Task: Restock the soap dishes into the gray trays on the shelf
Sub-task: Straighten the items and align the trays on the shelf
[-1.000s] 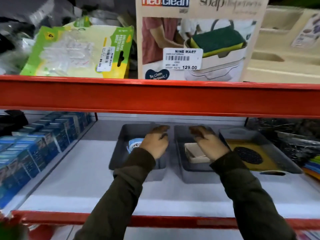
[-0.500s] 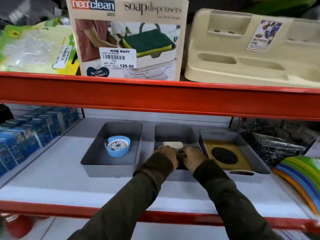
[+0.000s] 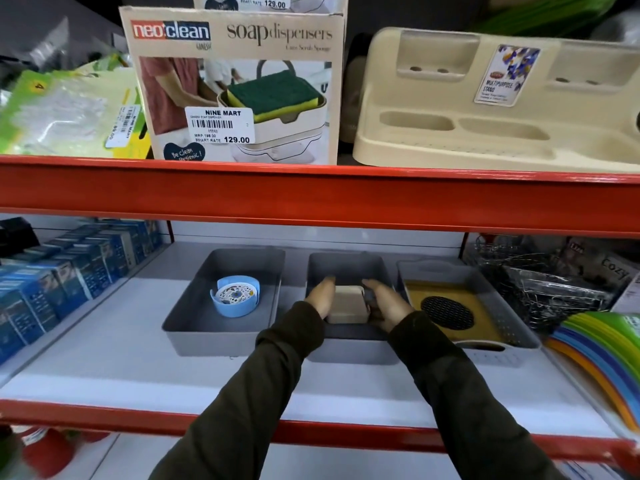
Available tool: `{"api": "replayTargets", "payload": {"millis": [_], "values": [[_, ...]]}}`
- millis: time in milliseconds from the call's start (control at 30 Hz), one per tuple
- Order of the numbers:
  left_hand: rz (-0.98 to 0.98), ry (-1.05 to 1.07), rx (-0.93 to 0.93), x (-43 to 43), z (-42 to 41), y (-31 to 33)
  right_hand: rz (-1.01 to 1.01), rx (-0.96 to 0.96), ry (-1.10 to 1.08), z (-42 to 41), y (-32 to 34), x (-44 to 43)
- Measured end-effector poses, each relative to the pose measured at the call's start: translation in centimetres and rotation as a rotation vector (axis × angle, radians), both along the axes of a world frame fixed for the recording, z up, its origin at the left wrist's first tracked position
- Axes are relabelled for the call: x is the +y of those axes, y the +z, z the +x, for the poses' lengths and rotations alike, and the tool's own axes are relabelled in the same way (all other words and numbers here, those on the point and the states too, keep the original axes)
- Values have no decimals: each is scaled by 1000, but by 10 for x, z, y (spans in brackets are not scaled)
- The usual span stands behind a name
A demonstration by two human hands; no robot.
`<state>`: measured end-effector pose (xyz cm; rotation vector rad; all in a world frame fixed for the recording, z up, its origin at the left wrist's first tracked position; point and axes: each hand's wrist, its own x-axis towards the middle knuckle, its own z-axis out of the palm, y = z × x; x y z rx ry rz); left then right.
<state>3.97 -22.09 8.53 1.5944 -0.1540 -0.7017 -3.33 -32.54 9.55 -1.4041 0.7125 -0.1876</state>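
Head view: our left hand (image 3: 320, 297) and right hand (image 3: 386, 303) flank the beige rectangular plastic soap dish (image 3: 346, 304) — fingers clamped on its short sides, long axis running front-to-back — inside the middle gray plastic tray (image 3: 346, 351).

A beige soap dish (image 3: 347, 304) sits in the middle gray tray (image 3: 346, 265); a round blue one (image 3: 234, 296) lies in the left tray (image 3: 194, 320).

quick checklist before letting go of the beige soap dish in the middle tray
1. Beige soap dish inside the middle gray tray: ok.
2. Left hand and right hand on either side of the dish: ok.
3. Dish resting flat on the tray floor: cannot tell, the hands hide its base.
4. Blue soap dish sits in the left gray tray: ok.
5. Room in the middle tray behind the dish: ok.
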Motion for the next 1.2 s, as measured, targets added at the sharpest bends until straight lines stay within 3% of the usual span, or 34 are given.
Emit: {"api": "replayTargets", "payload": {"millis": [200,300,400,533,667,833,967,1200], "values": [[-49,66,-3,-2,18,-15,67,-3,-21,-1,6,-1],[-25,1,-66,5,-1,3,34,-46,-28,-4,14,-6],[72,-21,-264,8,-22,23,-124,-150,-4,-18,23,-29],[100,-106,-500,-7,-39,36,-497,-144,24,-65,32,-70],[89,-380,-737,-45,-73,31,-848,-29,83,-117,29,-107],[454,-511,-1065,-108,-122,7,-1082,218,83,-144,-2,-140],[712,-444,-1112,-131,-136,-6,-1221,276,106,-149,-20,-141],[733,-355,-1079,-138,-138,-10,-1350,261,123,-148,-25,-145]]}}
